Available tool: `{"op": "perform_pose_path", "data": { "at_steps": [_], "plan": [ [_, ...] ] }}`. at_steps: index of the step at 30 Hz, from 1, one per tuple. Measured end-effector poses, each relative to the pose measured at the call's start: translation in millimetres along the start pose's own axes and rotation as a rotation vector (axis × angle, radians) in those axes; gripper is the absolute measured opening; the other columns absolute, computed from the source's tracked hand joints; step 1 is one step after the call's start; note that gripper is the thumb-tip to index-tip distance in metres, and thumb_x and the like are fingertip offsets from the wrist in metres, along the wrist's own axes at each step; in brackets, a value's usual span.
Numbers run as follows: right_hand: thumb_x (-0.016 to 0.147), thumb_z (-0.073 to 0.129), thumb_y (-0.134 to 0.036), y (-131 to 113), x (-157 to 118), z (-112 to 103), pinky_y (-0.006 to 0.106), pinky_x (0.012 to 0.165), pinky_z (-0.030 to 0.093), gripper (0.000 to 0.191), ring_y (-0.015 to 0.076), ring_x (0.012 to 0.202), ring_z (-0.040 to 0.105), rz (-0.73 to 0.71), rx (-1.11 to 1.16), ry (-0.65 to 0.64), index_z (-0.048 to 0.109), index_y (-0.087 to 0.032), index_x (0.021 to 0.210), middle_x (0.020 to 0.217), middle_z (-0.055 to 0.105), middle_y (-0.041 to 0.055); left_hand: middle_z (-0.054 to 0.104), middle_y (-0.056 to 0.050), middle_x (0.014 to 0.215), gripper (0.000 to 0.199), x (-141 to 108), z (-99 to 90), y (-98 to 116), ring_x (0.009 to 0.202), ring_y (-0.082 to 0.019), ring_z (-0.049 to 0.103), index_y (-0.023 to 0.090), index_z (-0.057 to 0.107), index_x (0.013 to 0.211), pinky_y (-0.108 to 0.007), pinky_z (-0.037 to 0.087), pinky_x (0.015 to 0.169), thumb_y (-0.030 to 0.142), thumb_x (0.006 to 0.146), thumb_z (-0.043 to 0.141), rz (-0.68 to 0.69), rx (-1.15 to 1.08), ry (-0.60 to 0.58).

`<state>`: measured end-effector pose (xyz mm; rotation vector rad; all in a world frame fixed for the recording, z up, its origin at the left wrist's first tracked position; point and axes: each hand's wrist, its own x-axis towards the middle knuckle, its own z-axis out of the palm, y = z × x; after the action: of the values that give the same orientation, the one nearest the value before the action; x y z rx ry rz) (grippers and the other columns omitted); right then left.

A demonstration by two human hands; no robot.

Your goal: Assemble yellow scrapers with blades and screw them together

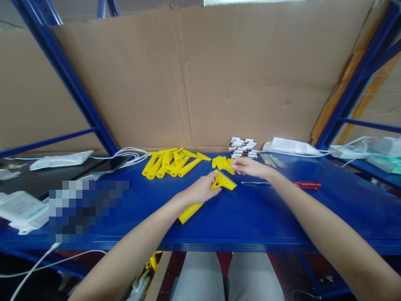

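My left hand (203,189) is wrapped round a yellow scraper (191,212), whose wide head with a thin metal edge points up and right and whose handle points toward the table's front edge. My right hand (246,166) is closed in a pinch just above and right of the scraper head, beside a small pile of yellow plastic pieces (223,164); what its fingertips hold, if anything, is too small to make out. Several yellow scraper handles (171,163) lie heaped at the back left. A screwdriver with a red handle (308,185) lies right of my hands.
Behind the pieces stand stacked white cards (242,146), with thin metal blades (272,160) to their right. A white power strip (291,146) and coiled white cable (134,157) lie along the cardboard wall (244,75). The blue table (250,225) has posts at both sides.
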<state>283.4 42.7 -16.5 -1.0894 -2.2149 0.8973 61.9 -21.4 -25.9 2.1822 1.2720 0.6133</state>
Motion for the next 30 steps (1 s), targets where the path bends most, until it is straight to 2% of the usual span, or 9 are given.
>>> {"op": "perform_pose_path", "data": {
  "at_steps": [3,6,10,16,20,25,30],
  "plan": [
    [0.078,0.052,-0.032,-3.0,1.8,7.1,0.022,0.054,0.034,0.018,0.0099,0.055,0.042,-0.032,0.073,-0.021,0.044,-0.020,0.067,0.061,0.045,-0.0044,0.064,-0.005,0.089,0.043,-1.1,-0.9,4.0,0.057,-0.014,0.055,0.014,0.051,0.119,-0.022,0.036,0.050,0.026,0.077,0.059,-0.007,0.014,-0.020],
    [0.077,0.055,-0.036,-4.4,3.1,12.8,0.023,0.056,0.035,0.020,0.0106,0.058,0.042,-0.060,0.083,-0.023,0.045,-0.020,0.069,0.063,0.045,-0.0042,0.065,-0.007,0.097,0.037,-1.7,-1.6,6.3,0.063,-0.015,0.059,0.016,0.055,0.111,-0.022,0.039,0.052,0.024,0.075,0.061,0.004,-0.009,-0.004],
    [0.079,0.054,-0.034,-4.7,6.1,19.2,0.025,0.060,0.037,0.017,0.0124,0.063,0.044,-0.110,0.013,0.027,0.049,-0.020,0.072,0.067,0.048,-0.0020,0.065,-0.010,0.103,0.035,-1.6,-1.6,6.1,0.076,-0.020,0.064,0.016,0.055,0.107,-0.023,0.043,0.057,0.024,0.075,0.062,0.017,-0.015,0.006],
    [0.082,0.050,-0.030,-2.4,10.4,24.8,0.026,0.063,0.040,0.013,0.0138,0.067,0.048,-0.192,-0.026,0.059,0.049,-0.020,0.074,0.071,0.053,0.0001,0.065,-0.010,0.104,0.046,-1.7,-3.0,6.9,0.090,-0.023,0.066,0.014,0.047,0.120,-0.026,0.048,0.069,0.026,0.078,0.059,0.021,0.067,-0.044],
    [0.083,0.048,-0.025,-3.7,9.4,28.0,0.026,0.063,0.040,0.011,0.0132,0.064,0.049,-0.220,-0.078,0.091,0.049,-0.019,0.073,0.069,0.054,-0.0003,0.064,-0.012,0.107,0.049,-2.0,-3.6,8.6,0.091,-0.024,0.065,0.011,0.042,0.125,-0.028,0.049,0.070,0.029,0.081,0.056,-0.003,0.134,-0.073],
    [0.084,0.045,-0.014,-12.1,8.1,36.9,0.024,0.062,0.039,0.012,0.0119,0.063,0.049,-0.254,-0.236,0.174,0.050,-0.019,0.073,0.069,0.054,-0.0005,0.063,-0.011,0.105,0.046,-2.1,-2.7,9.0,0.086,-0.023,0.065,0.011,0.042,0.121,-0.028,0.048,0.065,0.029,0.081,0.056,-0.025,0.158,-0.065],
    [0.085,0.047,-0.009,-16.4,10.4,42.7,0.025,0.064,0.039,0.015,0.0133,0.068,0.052,-0.262,-0.455,0.172,0.054,-0.016,0.074,0.074,0.058,0.0032,0.060,-0.011,0.107,0.032,-2.0,-2.2,7.0,0.078,-0.019,0.064,0.013,0.047,0.108,-0.026,0.045,0.060,0.029,0.082,0.054,0.013,0.172,-0.076]
  ]
}}
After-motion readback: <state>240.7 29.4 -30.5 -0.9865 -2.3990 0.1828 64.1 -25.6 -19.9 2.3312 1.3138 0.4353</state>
